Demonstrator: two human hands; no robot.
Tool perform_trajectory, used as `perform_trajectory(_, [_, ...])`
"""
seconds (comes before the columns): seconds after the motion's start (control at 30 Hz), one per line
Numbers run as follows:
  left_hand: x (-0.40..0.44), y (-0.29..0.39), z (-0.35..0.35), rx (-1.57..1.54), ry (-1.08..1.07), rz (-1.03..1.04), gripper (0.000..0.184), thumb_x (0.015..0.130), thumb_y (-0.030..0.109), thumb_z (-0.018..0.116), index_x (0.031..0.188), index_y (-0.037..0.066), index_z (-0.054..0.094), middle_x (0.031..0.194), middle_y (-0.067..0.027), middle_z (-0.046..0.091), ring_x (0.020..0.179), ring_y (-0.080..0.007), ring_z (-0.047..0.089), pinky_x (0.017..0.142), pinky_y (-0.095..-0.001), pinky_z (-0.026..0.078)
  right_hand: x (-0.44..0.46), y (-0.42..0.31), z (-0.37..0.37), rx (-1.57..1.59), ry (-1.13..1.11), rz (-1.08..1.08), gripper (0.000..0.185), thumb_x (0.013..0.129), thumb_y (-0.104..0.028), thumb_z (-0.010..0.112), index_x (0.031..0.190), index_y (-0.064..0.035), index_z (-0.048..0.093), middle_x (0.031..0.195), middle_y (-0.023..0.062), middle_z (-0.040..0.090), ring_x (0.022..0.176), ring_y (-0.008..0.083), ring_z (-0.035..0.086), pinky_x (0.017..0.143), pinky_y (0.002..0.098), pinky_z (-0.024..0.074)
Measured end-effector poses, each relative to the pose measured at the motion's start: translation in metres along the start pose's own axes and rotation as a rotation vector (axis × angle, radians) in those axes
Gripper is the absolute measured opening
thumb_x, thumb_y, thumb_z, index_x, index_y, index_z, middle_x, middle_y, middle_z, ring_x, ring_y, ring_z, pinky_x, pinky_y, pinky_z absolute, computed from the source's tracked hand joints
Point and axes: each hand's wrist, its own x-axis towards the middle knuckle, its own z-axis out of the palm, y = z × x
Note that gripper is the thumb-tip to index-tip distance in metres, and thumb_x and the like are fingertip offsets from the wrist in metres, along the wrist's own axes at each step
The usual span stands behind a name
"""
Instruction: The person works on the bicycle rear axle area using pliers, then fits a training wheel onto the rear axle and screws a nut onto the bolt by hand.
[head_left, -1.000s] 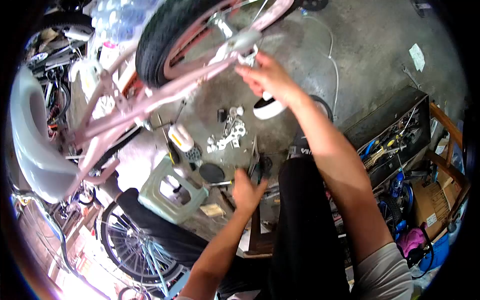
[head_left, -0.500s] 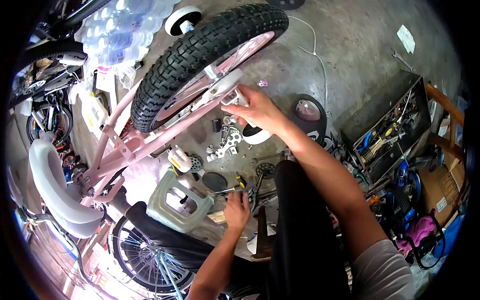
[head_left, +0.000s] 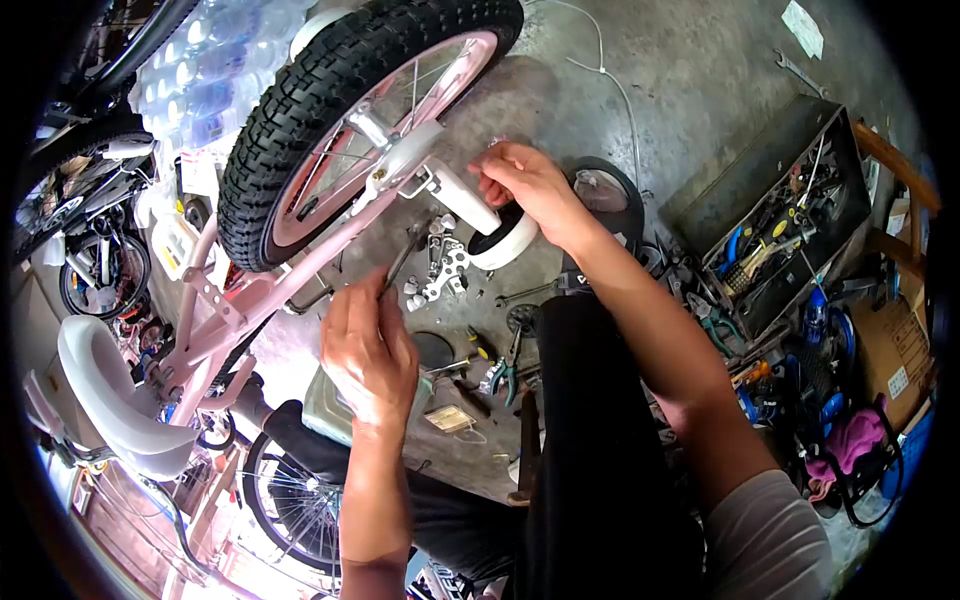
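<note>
A pink bicycle frame (head_left: 322, 258) lies tilted with its knobbly-tired wheel (head_left: 280, 130) at the top. Near the hub, a white training wheel arm (head_left: 462, 200) runs down to a white-rimmed training wheel (head_left: 506, 243). My right hand (head_left: 528, 190) is just above that training wheel, fingers curled together; what they hold, if anything, is hidden. Below the frame, my left hand (head_left: 368, 345) is closed around a slim metal tool (head_left: 404, 258), probably a wrench, pointing up toward the training wheel arm. Its grip end is covered by my fingers.
Metal bike parts (head_left: 440, 262), pliers (head_left: 508, 372) and a screwdriver (head_left: 480, 342) lie on the concrete floor. A pale green stool (head_left: 330, 405) stands at lower left. To the right is a metal toolbox (head_left: 760, 215) full of tools. Wrapped bottles (head_left: 215, 75) stand upper left.
My left hand has risen from the floor tools toward the frame, now with a slim metal tool. My right hand has left the hub bracket and curled its fingers. The view has shifted.
</note>
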Motion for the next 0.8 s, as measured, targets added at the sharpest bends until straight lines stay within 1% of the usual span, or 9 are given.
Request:
perform_trajectory(0.07, [0.007,0.004,-0.004,0.108,-0.004,0.047,0.025,0.083,0.001,0.066,0.107,0.006,0.07,0.086,-0.0114,0.066,0.077,-0.0322,0.064,0.071,-0.0411,0.051,-0.004,-0.006,0.007,0.033,0.014,-0.09,0.029,0.099,-0.027,0.059,0.111,-0.0018,0.064,0.09,0.0033,0.065,0.081,0.0101,0.06,0.073,0.0258,0.0482])
perform_trajectory(0.17, [0.019,0.01,-0.009,0.214,-0.039,0.058,0.024,0.083,0.003,0.068,0.106,0.007,0.072,0.085,-0.0095,0.066,0.075,-0.0307,0.064,0.071,-0.0404,0.051,-0.006,-0.017,0.02,0.008,0.019,-0.164,0.03,0.1,-0.027,0.058,0.113,-0.0002,0.063,0.093,0.0048,0.066,0.084,0.0111,0.061,0.076,0.0266,0.0491])
perform_trajectory(0.2, [0.023,0.011,-0.011,0.207,-0.009,0.108,0.021,0.09,0.004,0.065,0.109,0.007,0.072,0.084,-0.0129,0.065,0.073,-0.0316,0.064,0.067,-0.0398,0.05,-0.005,-0.017,0.022,0.008,0.02,-0.165,0.03,0.1,-0.027,0.058,0.113,-0.0002,0.063,0.093,0.0048,0.066,0.084,0.0111,0.061,0.076,0.0266,0.0491])
perform_trajectory(0.3, [0.032,0.017,-0.018,0.261,-0.044,0.071,0.021,0.089,0.007,0.067,0.109,0.01,0.074,0.084,-0.01,0.067,0.074,-0.0299,0.065,0.068,-0.0396,0.051,-0.003,-0.012,0.031,-0.118,-0.07,-0.158,0.031,0.101,-0.026,0.056,0.116,0.0002,0.061,0.096,0.0057,0.066,0.087,0.0116,0.062,0.078,0.0273,0.05])
perform_trajectory(0.4, [0.037,0.027,-0.027,0.349,-0.086,0.068,0.02,0.09,0.013,0.067,0.108,0.012,0.074,0.085,-0.0082,0.068,0.076,-0.0286,0.066,0.068,-0.0402,0.052,-0.006,-0.005,0.042,-0.088,-0.135,-0.097,0.031,0.1,-0.031,0.057,0.109,-0.0019,0.061,0.083,0.0063,0.068,0.064,0.0141,0.063,0.061,0.0321,0.0505])
perform_trajectory(0.53, [0.043,0.035,-0.029,0.478,-0.141,0.114,0.018,0.091,0.016,0.066,0.107,0.011,0.073,0.085,-0.0082,0.067,0.076,-0.0292,0.066,0.068,-0.0412,0.052,-0.007,-0.009,0.043,-0.235,-0.151,-0.127,0.028,0.101,-0.031,0.055,0.102,-0.0032,0.058,0.076,0.0068,0.067,0.059,0.0161,0.063,0.057,0.0347,0.0493])
perform_trajectory(0.67, [0.048,0.038,-0.026,0.507,-0.088,0.164,0.016,0.09,0.014,0.066,0.104,0.01,0.073,0.083,-0.008,0.067,0.077,-0.0296,0.066,0.069,-0.0417,0.051,-0.007,-0.005,0.044,-0.321,-0.125,-0.157,0.029,0.101,-0.032,0.053,0.097,-0.0038,0.055,0.07,0.0072,0.064,0.058,0.0173,0.062,0.056,0.0355,0.0478])
perform_trajectory(0.73, [0.05,0.042,-0.026,0.548,-0.049,0.262,0.017,0.082,0.01,0.063,0.096,0.007,0.072,0.077,-0.0067,0.065,0.072,-0.0244,0.065,0.067,-0.037,0.049,-0.006,-0.004,0.043,-0.339,-0.119,-0.164,0.029,0.102,-0.033,0.052,0.098,-0.004,0.055,0.07,0.007,0.064,0.058,0.0176,0.062,0.055,0.0356,0.0473])
perform_trajectory(0.8, [0.054,0.047,-0.029,0.598,-0.073,0.296,0.015,0.08,0.011,0.063,0.092,0.007,0.071,0.077,-0.0066,0.065,0.072,-0.0232,0.065,0.067,-0.0366,0.049,-0.006,-0.003,0.043,-0.308,-0.13,-0.168,0.029,0.102,-0.033,0.052,0.098,-0.0045,0.055,0.07,0.0065,0.064,0.057,0.0173,0.061,0.055,0.0358,0.0472])
